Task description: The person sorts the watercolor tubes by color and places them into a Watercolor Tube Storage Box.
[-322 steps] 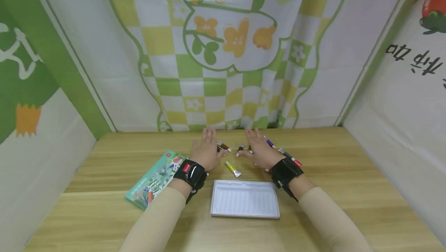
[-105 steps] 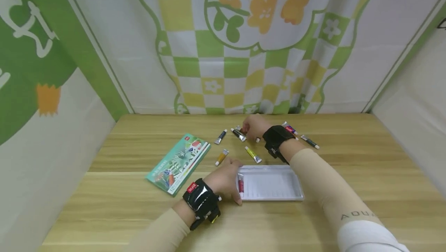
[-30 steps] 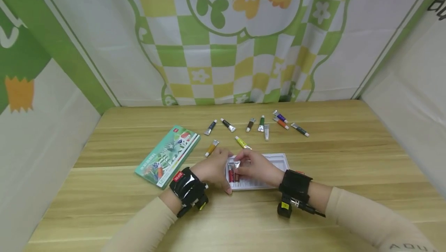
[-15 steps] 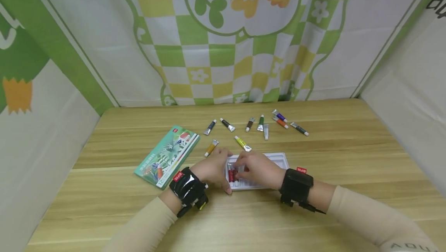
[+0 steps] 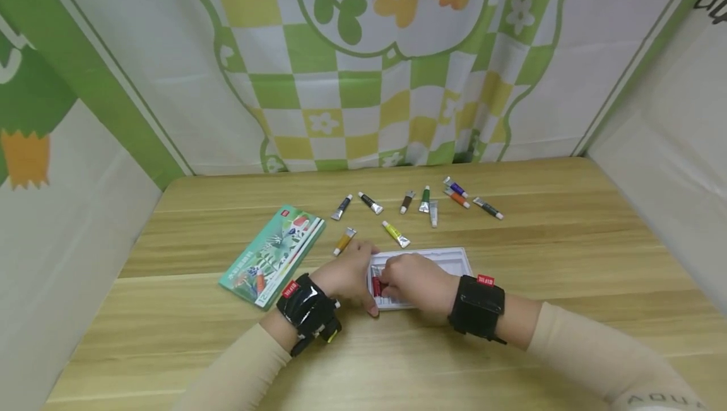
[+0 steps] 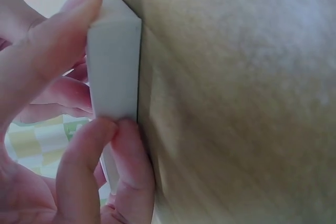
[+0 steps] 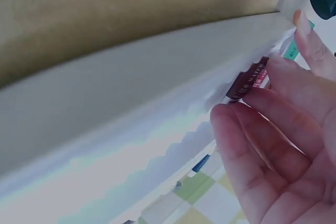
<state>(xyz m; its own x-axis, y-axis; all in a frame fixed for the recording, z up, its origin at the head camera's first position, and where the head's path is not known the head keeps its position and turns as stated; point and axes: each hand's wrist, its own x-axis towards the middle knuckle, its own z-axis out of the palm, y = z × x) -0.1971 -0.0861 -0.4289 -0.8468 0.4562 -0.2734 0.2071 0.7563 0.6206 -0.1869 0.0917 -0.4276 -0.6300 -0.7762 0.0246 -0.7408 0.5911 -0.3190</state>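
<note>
My left hand (image 5: 349, 274) grips the left end of a shallow white tray (image 5: 454, 262), its thumb and fingers against the tray's end wall (image 6: 115, 72). Inside that end lies a red paint tube (image 5: 376, 285). Right beside it, my right hand (image 5: 421, 281) holds a dark reddish-brown paint tube (image 7: 245, 82) down in the ribbed tray, thumb on one side and fingertips at the other. In the head view the right hand mostly hides this second tube.
A green paint box (image 5: 272, 256) lies left of the tray. Behind it are a yellow ochre tube (image 5: 344, 242), a yellow tube (image 5: 396, 234) and several other tubes, including green (image 5: 425, 199) and orange (image 5: 457, 198). A patterned curtain (image 5: 363, 120) hangs at the table's back edge.
Earlier both hands were spread over the tubes. Later the left took the tray and the right reached among the tubes; a reddish-brown tube came into the tray beside the red one.
</note>
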